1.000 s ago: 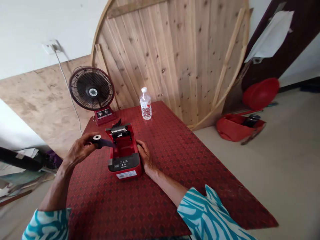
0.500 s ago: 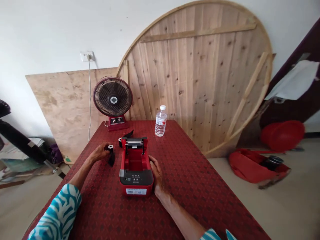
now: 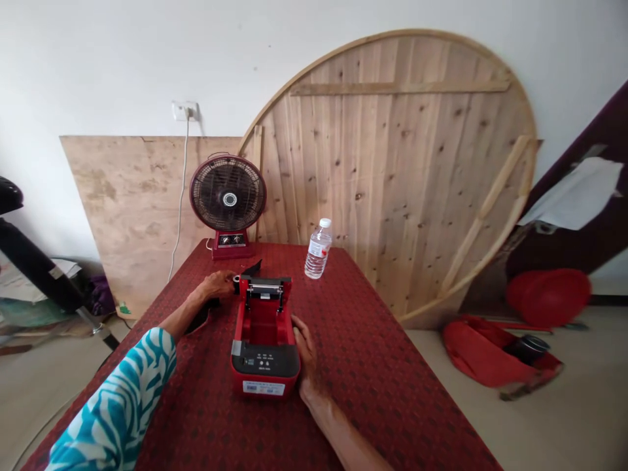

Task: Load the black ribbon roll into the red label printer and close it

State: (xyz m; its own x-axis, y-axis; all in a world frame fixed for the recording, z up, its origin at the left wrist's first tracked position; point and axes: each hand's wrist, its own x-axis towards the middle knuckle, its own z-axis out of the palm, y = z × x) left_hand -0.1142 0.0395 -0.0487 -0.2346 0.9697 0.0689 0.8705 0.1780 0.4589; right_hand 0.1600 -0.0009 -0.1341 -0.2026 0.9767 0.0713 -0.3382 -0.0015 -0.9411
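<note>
A red label printer (image 3: 265,325) with a black front panel stands on the red table (image 3: 373,366), its lid open and its bay empty. My right hand (image 3: 305,347) lies flat against the printer's right side, fingers stretched out. My left hand (image 3: 216,286) reaches to the printer's back left corner, fingers curled on a small black roll with a white core (image 3: 236,282). A dark strip of ribbon (image 3: 199,319) lies on the table under my left forearm.
A red desk fan (image 3: 228,196) stands at the table's far edge, its cord running up to a wall socket. A water bottle (image 3: 318,248) stands right of it. A round wooden tabletop (image 3: 402,170) leans on the wall; red basins and a bag (image 3: 490,356) lie on the floor at right.
My left hand set down the dark roll it held and moved forward to the small roll beside the open lid. My right hand stayed against the printer. The view tilted up.
</note>
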